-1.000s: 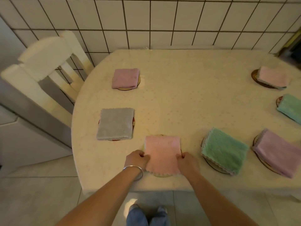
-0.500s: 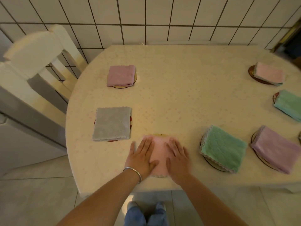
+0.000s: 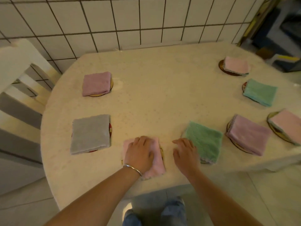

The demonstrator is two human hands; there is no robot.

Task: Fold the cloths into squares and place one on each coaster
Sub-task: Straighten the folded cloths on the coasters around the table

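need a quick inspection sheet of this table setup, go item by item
surface: pale table, wide bare middle.
job's things: eight folded cloths, each on a coaster: purple cloth, grey cloth, pink cloth at the near edge, green cloth, a second purple, a pink at the right edge, a teal, a far pink.
clutter: nothing seen.
hands: left hand rests on the near pink cloth; right hand loosely open beside the green cloth, holding nothing.
cables: nothing seen.
surroundings: white chair to the left, tiled wall behind.
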